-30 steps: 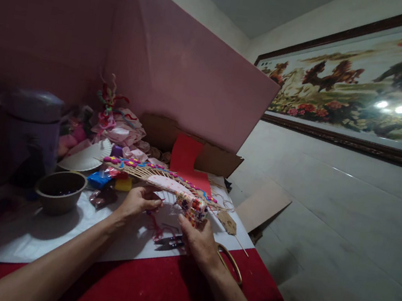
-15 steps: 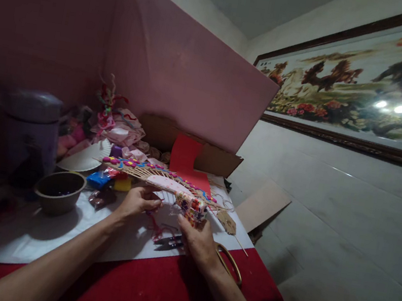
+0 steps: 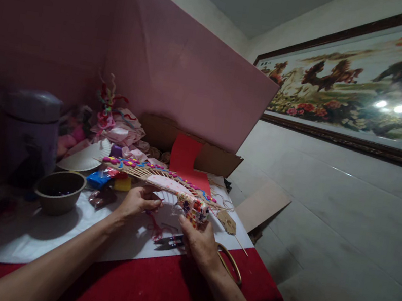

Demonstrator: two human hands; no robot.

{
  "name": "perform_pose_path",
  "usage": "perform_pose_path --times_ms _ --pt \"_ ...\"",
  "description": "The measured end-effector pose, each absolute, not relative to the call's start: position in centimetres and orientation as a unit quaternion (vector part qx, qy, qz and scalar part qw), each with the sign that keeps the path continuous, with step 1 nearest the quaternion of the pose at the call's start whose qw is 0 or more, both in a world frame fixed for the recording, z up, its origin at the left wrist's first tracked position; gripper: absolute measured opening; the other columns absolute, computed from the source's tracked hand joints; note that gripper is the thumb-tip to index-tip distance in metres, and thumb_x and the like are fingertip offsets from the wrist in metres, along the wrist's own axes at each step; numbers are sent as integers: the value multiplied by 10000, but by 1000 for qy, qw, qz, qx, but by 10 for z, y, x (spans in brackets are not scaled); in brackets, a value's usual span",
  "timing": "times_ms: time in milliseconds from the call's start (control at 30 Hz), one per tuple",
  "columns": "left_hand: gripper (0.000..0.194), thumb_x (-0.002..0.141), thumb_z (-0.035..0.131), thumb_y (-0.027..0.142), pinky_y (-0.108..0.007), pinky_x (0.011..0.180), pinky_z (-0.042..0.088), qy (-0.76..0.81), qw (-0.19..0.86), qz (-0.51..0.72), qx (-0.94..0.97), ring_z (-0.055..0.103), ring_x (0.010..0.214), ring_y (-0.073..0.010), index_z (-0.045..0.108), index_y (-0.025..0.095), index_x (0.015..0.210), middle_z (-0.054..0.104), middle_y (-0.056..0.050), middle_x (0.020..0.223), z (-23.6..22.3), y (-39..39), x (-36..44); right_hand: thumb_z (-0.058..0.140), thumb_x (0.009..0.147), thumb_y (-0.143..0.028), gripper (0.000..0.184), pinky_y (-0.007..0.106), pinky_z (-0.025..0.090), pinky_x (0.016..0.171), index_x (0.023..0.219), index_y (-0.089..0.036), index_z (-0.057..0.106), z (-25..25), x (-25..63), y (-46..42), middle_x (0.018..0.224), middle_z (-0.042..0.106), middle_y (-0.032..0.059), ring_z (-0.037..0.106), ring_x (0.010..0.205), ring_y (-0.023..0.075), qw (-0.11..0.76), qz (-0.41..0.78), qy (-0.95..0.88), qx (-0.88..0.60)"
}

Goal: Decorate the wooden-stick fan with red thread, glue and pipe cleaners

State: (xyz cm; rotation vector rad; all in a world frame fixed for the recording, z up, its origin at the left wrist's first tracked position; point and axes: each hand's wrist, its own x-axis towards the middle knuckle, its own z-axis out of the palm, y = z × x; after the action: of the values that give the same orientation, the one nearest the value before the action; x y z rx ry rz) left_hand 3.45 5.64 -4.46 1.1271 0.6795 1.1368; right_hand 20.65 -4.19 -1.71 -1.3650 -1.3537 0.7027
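Observation:
A handmade fan [image 3: 168,184] of thin sticks, with a curved rim of pink, yellow and blue decorations, is tilted nearly edge-on above the table. Its thick handle [image 3: 193,208] is wrapped in flowered material, and my right hand [image 3: 201,243] is closed round it. Under the left part of the fan, my left hand [image 3: 140,203] has its fingers curled in a pinch by the lower edge. Pink strands [image 3: 156,229] lie just below those fingertips; whether they are gripped is unclear. Dark-bladed scissors [image 3: 169,242] with a gold handle lie beneath my right hand.
A grey bowl [image 3: 58,193] of dark contents stands left, beside a lidded purple container [image 3: 30,135]. Blue and yellow packets [image 3: 99,180], a white paper plate [image 3: 86,157] and red paper [image 3: 186,156] lie behind. A tan cutout on a stick [image 3: 226,222] is at right.
The fan's handle and my right hand have shifted very slightly to the right. My left hand stays where it was.

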Motion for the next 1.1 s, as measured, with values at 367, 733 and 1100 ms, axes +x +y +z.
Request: perform_pose_path --times_ms 367,733,1100 --pt "503 440 806 229 -255 505 405 304 650 497 487 553 470 -126 650 93 898 661 -20 570 -42 55 36 644 708 -436 306 240 418 505 725 -131 672 -17 205 -41 524 574 3 529 543 151 534 296 -549 -571" --pt "508 433 816 238 -253 499 402 307 645 497 493 551 469 -122 662 94 896 666 -25 578 -42 55 35 655 701 -450 320 256 440 528 762 -136 675 -17 203 -43 581 612 26 554 602 178 546 304 -540 -564" --pt "494 442 818 260 -261 513 405 312 641 495 497 552 488 -128 678 95 886 660 -33 588 -41 54 35 614 730 -473 327 233 379 446 646 -156 610 -21 210 -39 439 466 -33 448 453 124 546 300 -540 -566"
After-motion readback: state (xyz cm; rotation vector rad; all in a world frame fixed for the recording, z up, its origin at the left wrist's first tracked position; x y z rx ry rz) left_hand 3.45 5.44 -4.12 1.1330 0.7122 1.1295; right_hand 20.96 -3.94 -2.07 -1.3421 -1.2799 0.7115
